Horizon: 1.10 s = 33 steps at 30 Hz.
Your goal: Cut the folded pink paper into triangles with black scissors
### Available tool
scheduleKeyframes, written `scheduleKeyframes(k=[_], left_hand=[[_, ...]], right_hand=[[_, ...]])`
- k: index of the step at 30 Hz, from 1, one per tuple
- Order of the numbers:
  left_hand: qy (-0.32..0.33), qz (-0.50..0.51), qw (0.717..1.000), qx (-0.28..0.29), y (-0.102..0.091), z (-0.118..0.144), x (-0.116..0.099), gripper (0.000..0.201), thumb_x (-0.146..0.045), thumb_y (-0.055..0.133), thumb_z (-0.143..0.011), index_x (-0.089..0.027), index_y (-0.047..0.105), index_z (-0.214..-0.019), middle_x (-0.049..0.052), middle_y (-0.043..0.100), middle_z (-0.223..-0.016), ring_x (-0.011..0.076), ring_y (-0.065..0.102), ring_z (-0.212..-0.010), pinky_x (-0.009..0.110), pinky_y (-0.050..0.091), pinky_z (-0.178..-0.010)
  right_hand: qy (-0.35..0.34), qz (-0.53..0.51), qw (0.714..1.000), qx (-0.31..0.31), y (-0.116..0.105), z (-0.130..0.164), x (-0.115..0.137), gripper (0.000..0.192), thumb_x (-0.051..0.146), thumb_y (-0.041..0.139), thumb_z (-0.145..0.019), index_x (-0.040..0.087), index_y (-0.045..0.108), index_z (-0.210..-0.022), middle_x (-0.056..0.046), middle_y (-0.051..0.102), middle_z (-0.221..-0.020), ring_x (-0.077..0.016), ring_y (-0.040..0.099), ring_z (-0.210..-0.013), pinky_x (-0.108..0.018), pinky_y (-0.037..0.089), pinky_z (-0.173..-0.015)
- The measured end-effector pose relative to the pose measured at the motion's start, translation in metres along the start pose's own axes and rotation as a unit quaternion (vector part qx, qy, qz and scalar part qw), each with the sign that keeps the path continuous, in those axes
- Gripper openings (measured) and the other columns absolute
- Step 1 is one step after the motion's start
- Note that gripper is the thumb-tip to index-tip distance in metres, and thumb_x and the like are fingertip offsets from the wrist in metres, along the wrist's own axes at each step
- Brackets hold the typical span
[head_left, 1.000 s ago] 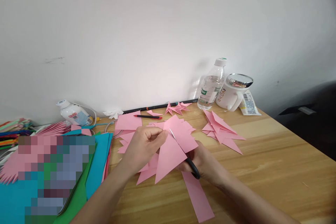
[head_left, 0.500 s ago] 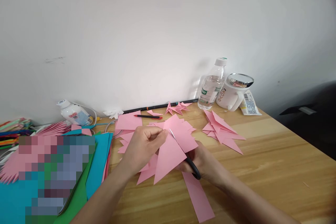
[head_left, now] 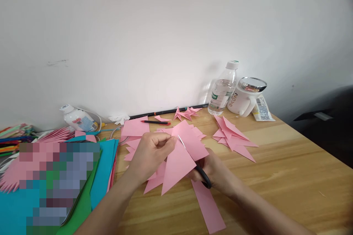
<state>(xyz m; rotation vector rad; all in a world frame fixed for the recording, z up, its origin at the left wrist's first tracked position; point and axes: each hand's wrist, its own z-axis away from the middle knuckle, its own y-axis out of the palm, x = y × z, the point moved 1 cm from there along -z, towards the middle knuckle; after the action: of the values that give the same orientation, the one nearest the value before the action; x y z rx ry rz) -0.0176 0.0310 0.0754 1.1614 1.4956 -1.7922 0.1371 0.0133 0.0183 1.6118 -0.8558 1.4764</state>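
Note:
A sheet of pink paper (head_left: 178,169) is pinched along its upper left edge between the thumb and fingers of my left hand (head_left: 154,154). My right hand (head_left: 211,170) is closed around the black handles of a pair of scissors (head_left: 202,176), partly hidden by the paper. The blades run up and left through a cut in the sheet, with a bright tip showing near my left thumb. Several pink paper pieces (head_left: 156,183) lie beneath the sheet and my left hand. A long pink strip (head_left: 209,205) lies below my right hand.
Folded pink pieces (head_left: 231,136) lie to the right, before a water bottle (head_left: 222,90), a white mug (head_left: 244,97) and a small packet (head_left: 261,108). A pencil (head_left: 156,122) rests at the back. Coloured sheets (head_left: 103,180) and a white bottle (head_left: 78,119) occupy the left.
Almost nothing differs. Both hands, the scissors and the paper hold nearly the same place, with only a very slight shift at the sheet's lower edge.

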Motion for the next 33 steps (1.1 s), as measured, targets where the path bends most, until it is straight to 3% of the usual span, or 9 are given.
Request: scheduleKeyframes(k=[7, 24, 33], left_hand=[[-0.006, 0.011, 1.000, 0.005, -0.0003, -0.0003, 0.0004, 0.041, -0.035, 0.043, -0.080, -0.018, 0.019, -0.052, -0.004, 0.017, -0.053, 0.0076, 0.019, -0.050, 0.024, 0.017, -0.046], [-0.020, 0.039, 0.999, 0.021, -0.0007, 0.0012, 0.0024, 0.042, -0.037, 0.043, -0.082, -0.018, 0.022, -0.052, -0.004, 0.019, -0.054, 0.0070, 0.022, -0.050, 0.022, 0.022, -0.046], [-0.041, 0.068, 0.996, 0.033, -0.0001, -0.0015, 0.0033, 0.035, -0.042, 0.044, -0.081, -0.016, 0.041, -0.058, -0.004, 0.035, -0.055, 0.0078, 0.036, -0.051, 0.021, 0.033, -0.047]], right_hand=[[-0.005, 0.014, 1.000, 0.001, 0.0001, -0.0002, -0.0020, 0.015, 0.012, 0.048, -0.058, 0.018, 0.035, -0.057, 0.006, 0.030, -0.055, -0.0068, 0.023, -0.051, -0.021, 0.019, -0.044], [0.007, 0.033, 0.999, -0.009, -0.0001, 0.0004, -0.0064, 0.016, 0.007, 0.047, -0.057, 0.019, 0.035, -0.058, 0.007, 0.032, -0.052, -0.0058, 0.028, -0.048, -0.018, 0.024, -0.042], [0.038, 0.005, 0.999, -0.006, 0.0001, -0.0007, -0.0071, 0.015, 0.008, 0.047, -0.056, 0.017, 0.037, -0.050, 0.007, 0.035, -0.044, -0.0046, 0.028, -0.042, -0.018, 0.026, -0.039]])
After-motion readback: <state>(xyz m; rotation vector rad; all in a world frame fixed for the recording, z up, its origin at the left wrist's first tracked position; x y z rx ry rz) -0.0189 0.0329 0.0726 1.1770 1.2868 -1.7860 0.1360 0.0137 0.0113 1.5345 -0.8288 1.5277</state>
